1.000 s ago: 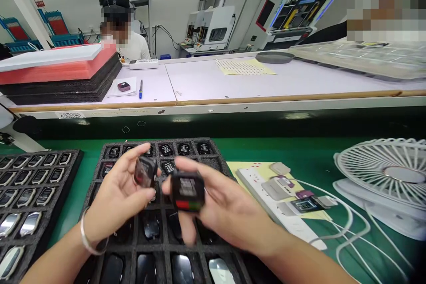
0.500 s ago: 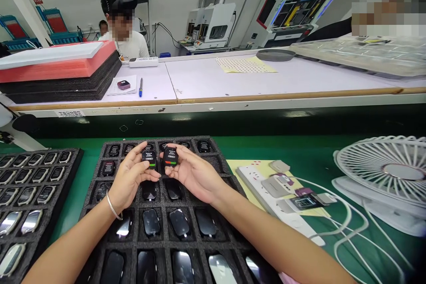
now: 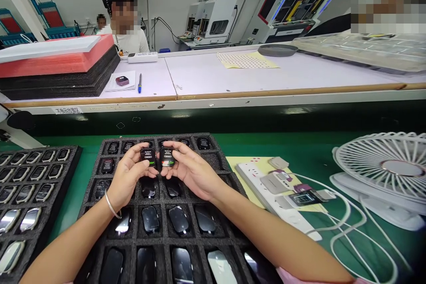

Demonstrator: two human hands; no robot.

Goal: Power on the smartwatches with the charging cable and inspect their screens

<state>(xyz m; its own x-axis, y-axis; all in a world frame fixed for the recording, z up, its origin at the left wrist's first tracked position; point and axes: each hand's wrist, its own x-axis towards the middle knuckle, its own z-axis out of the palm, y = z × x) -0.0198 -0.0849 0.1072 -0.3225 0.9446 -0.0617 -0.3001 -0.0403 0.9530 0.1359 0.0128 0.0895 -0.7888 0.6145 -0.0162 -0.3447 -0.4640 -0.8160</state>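
My left hand (image 3: pixel 128 176) pinches a small black device (image 3: pixel 148 156) with a label on its face. My right hand (image 3: pixel 191 169) pinches a second black device (image 3: pixel 167 157) of the same kind, touching the first. Both hang just above the far rows of a black foam tray (image 3: pixel 229 176) whose pockets hold several similar dark devices, glossy side up near me and label side up at the back. A metal bangle circles my left wrist.
A second foam tray (image 3: pixel 69 164) of devices lies at the left. To the right are a white power strip (image 3: pixel 262 182) with chargers and cables and a white fan (image 3: pixel 386 168). Beyond the green belt is a white bench with stacked foam (image 3: pixel 66 71), a pen and a seated person (image 3: pixel 128 31).
Both hands moved away from me toward the tray's far rows, carrying the two devices, and brought them side by side and lower over the tray.
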